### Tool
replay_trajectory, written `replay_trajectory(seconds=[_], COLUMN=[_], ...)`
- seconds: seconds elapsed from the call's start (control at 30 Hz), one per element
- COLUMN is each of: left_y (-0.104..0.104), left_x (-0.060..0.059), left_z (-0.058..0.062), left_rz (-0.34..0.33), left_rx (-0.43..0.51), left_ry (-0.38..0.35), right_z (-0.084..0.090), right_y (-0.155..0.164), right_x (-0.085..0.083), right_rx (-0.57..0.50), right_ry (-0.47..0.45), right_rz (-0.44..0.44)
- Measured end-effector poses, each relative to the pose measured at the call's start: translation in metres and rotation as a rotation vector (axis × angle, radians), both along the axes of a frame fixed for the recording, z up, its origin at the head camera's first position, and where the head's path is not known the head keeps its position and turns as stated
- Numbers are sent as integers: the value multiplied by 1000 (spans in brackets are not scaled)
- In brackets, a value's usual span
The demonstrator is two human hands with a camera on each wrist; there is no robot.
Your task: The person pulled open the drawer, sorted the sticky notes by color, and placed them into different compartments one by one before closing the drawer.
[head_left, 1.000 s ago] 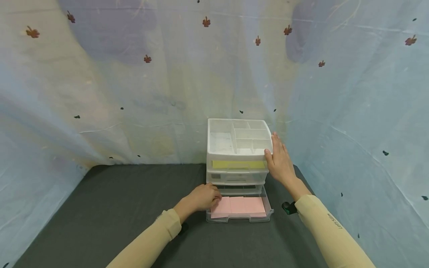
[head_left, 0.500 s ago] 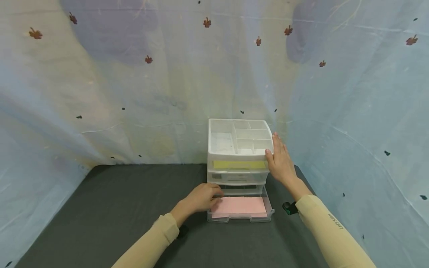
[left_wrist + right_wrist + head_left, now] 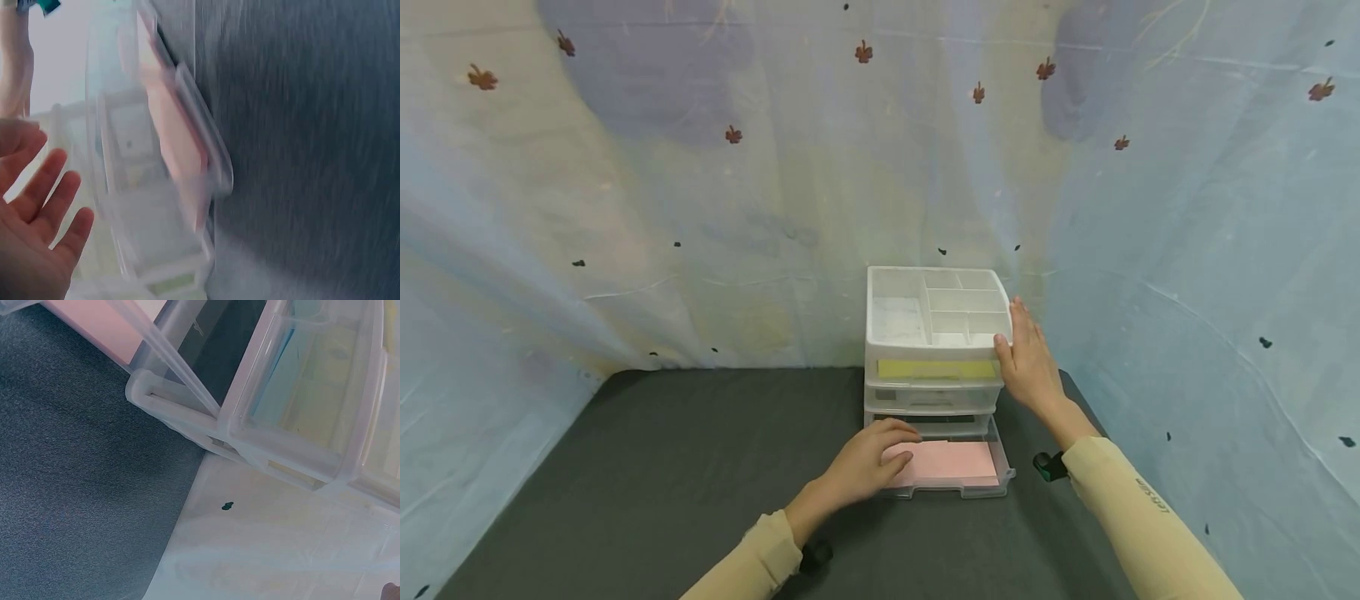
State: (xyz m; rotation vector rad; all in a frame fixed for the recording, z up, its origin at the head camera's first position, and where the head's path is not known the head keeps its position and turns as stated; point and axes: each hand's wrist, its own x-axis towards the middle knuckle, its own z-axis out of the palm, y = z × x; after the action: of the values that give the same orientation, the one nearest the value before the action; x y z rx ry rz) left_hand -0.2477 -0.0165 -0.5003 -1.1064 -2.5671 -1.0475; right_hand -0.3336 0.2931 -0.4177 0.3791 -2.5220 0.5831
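Observation:
A small white plastic drawer unit (image 3: 942, 345) stands on the dark table. Its bottom clear drawer (image 3: 981, 492) is pulled out, with pink paper sheets (image 3: 958, 460) lying flat inside. Over the left side of that drawer is my left hand (image 3: 863, 460), fingers spread and loosely bent, overlapping the sheets in the head view and holding nothing. The left wrist view, blurred, shows the same hand's fingers (image 3: 53, 200) apart from the drawer. My right hand (image 3: 1030, 367) rests straight-fingered against the unit's upper right side; in the right wrist view only a fingertip (image 3: 391, 592) shows.
The unit's top is a white tray with several compartments. A yellow-green sheet (image 3: 936, 369) shows through the upper drawer, and a blue sheet (image 3: 275, 381) through another drawer. Patterned cloth (image 3: 797, 208) hangs behind and beside the dark table (image 3: 700, 467).
My left hand, earlier with fingers at the left edge of the pink sheets, has loosened and shifted right over the drawer. The sheets now lie flat. My right hand stays put.

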Motion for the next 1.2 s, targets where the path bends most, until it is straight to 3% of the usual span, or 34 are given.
replay_trajectory(seconds=[0.43,0.7,0.83,1.0,1.2], left_y=[32,49,56,63,71], left_x=[37,58,66,73,76], left_z=[-9,-21,-30,-37,-38], left_rz=[-73,-115,-127,-122,-17], left_rx=[265,376,434,568,711], left_ry=[-75,-210,-326,-548,-804], right_z=[-2,-3,-3,-2,-3], right_y=[1,1,1,1,1], right_x=[-1,-2,-2,-2,-2], right_rx=[2,0,-4,-4,-5], right_ry=[-6,-4,-5,-7,0], right_rz=[-2,3,7,2,3])
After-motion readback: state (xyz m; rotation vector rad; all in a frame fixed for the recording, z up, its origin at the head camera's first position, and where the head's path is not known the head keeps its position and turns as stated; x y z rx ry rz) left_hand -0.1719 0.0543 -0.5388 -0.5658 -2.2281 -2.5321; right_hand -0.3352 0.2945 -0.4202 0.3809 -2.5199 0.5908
